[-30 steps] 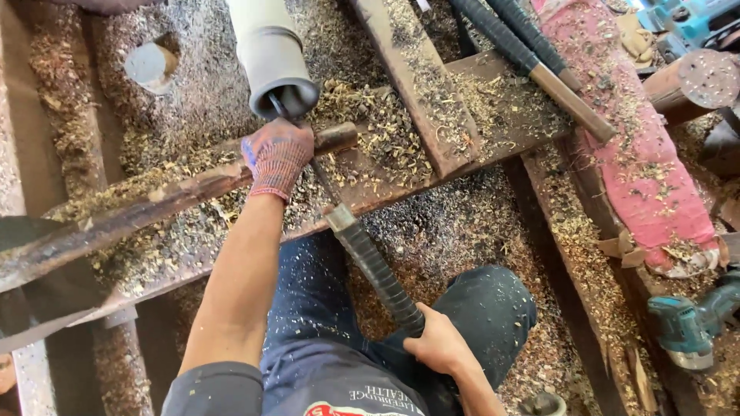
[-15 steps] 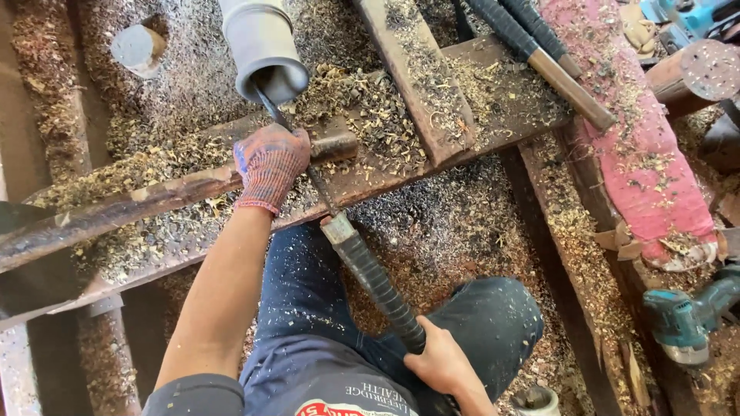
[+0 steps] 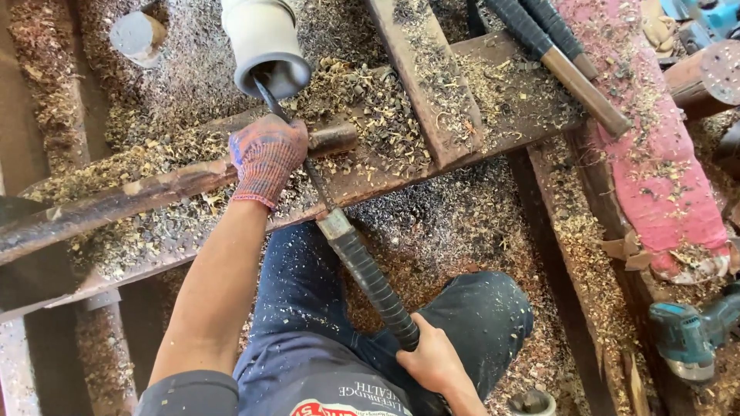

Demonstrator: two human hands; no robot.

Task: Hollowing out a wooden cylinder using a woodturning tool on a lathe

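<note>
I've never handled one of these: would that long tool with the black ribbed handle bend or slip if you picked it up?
Probably stiff: the long tool runs straight from the right hand into the pale cylinder, with no sag. The ribbed wrap likely grips well. It looks metal, so perhaps heavy for its width, and being round it might roll on the shavings-strewn beam. The gloved left hand steadies its shaft.

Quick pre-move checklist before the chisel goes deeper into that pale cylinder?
1. Left hand gloved, pressing the chisel blade on the tool rest bar: ok.
2. Right hand gripping the ribbed black handle end: ok, but bare.
3. Tip inside the pale cylinder mouth: cannot tell depth.
4. Wood shavings heaped on the bench: not ok.
5. Cordless drill away from both hands: ok.
</note>
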